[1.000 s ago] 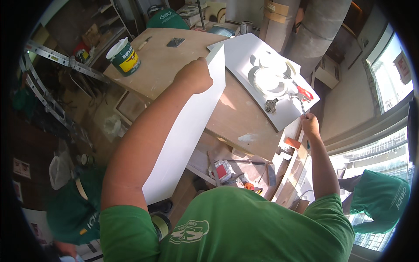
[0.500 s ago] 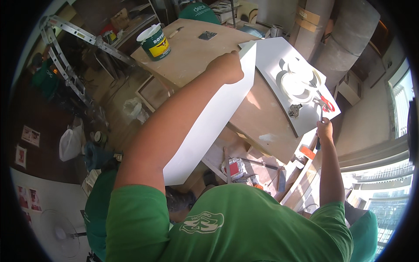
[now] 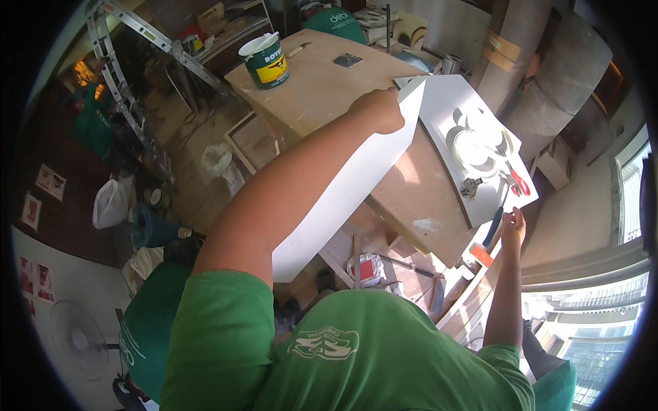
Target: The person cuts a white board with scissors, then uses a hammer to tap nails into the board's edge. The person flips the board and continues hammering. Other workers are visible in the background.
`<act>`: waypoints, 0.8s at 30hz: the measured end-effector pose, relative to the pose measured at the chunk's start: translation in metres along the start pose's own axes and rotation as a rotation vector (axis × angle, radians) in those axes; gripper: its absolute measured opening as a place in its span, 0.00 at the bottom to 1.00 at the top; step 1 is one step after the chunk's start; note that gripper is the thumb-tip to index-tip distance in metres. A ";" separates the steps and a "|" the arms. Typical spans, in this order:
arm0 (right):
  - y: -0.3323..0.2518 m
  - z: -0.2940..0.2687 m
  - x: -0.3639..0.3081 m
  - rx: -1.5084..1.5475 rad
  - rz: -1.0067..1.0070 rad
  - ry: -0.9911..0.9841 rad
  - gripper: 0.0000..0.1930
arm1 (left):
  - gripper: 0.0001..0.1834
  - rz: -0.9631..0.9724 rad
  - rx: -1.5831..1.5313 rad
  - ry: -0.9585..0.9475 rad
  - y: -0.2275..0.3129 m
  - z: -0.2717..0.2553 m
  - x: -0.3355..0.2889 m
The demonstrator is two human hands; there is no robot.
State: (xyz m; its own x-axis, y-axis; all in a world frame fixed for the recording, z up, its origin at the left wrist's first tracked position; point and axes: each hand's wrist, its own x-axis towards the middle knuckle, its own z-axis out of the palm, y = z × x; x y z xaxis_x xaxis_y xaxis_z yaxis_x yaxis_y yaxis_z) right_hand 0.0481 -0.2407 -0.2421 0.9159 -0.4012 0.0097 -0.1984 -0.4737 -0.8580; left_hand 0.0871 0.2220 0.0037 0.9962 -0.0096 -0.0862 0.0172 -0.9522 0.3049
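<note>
My left hand point(image 3: 381, 111) is closed on the upper edge of a long white board point(image 3: 353, 188), which stands tilted on its edge along my forearm. Past it, on the table, lies a wider white panel point(image 3: 439, 103). On that panel are several white rolls of edging strip point(image 3: 473, 144), a small metal fitting point(image 3: 470, 188) and red-handled scissors point(image 3: 519, 183). A tool with a blue handle point(image 3: 493, 228) lies at the panel's near right corner, its handle jutting past the edge. Just right of the handle is my right hand point(image 3: 513, 225), fingers apart and apparently holding nothing.
A green paint bucket point(image 3: 268, 66) stands on the wooden table point(image 3: 322, 68), near a dark square piece point(image 3: 347, 60). Offcuts and a red-and-white packet point(image 3: 369, 269) lie below the near edge. At left are a stepladder point(image 3: 147, 31), a fan point(image 3: 79, 339) and another person point(image 3: 92, 123).
My right hand has let go of the blue-handled tool, which now leans at a different angle beside it. The left hand keeps its hold on the white board. The whole view has shifted slightly.
</note>
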 end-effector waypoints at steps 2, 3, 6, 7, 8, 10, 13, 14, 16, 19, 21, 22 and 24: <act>0.024 0.000 -0.023 -0.060 -0.128 0.154 0.20 | 0.30 0.006 -0.036 -0.004 -0.005 0.004 0.006; 0.025 -0.001 -0.044 -0.048 -0.200 0.179 0.16 | 0.31 0.006 -0.053 -0.002 -0.009 0.007 0.009; 0.032 0.000 -0.108 0.004 -0.190 0.232 0.11 | 0.32 0.021 -0.031 -0.012 -0.011 0.012 0.016; 0.050 -0.001 -0.124 0.037 -0.154 0.213 0.19 | 0.33 0.028 -0.022 -0.023 -0.006 0.009 0.017; 0.048 -0.002 -0.148 0.032 -0.147 0.190 0.18 | 0.33 0.026 -0.014 -0.037 -0.005 0.009 0.015; 0.075 0.001 -0.179 -0.030 -0.146 0.083 0.15 | 0.35 0.032 -0.008 -0.022 -0.005 0.007 0.014; 0.128 0.004 -0.222 -0.138 -0.007 -0.217 0.16 | 0.40 0.026 -0.033 0.049 -0.028 0.010 0.016; 0.179 0.012 -0.234 -0.140 0.010 -0.199 0.17 | 0.41 0.026 -0.058 0.063 -0.035 0.006 0.011; 0.186 0.005 -0.262 -0.263 0.089 -0.302 0.17 | 0.33 0.005 -0.100 0.058 -0.044 -0.006 -0.016; 0.227 0.004 -0.285 -0.246 0.181 -0.409 0.17 | 0.32 0.003 -0.384 0.226 -0.087 -0.016 -0.064; 0.215 -0.001 -0.292 -0.231 0.230 -0.474 0.18 | 0.29 0.003 -0.570 0.365 -0.116 -0.027 -0.096; 0.208 -0.008 -0.295 -0.234 0.264 -0.496 0.18 | 0.28 0.045 -0.693 0.451 -0.114 -0.036 -0.115; 0.190 -0.010 -0.287 -0.288 0.251 -0.607 0.18 | 0.27 0.121 -0.856 0.546 -0.113 -0.067 -0.150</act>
State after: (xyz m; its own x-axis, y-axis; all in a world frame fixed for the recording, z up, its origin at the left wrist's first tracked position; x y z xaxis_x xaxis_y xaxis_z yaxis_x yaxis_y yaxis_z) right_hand -0.2562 -0.2232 -0.4030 0.8460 -0.0579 -0.5300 -0.4365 -0.6462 -0.6261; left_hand -0.0585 0.3517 0.0456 0.8945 0.2530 0.3687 -0.2443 -0.4141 0.8769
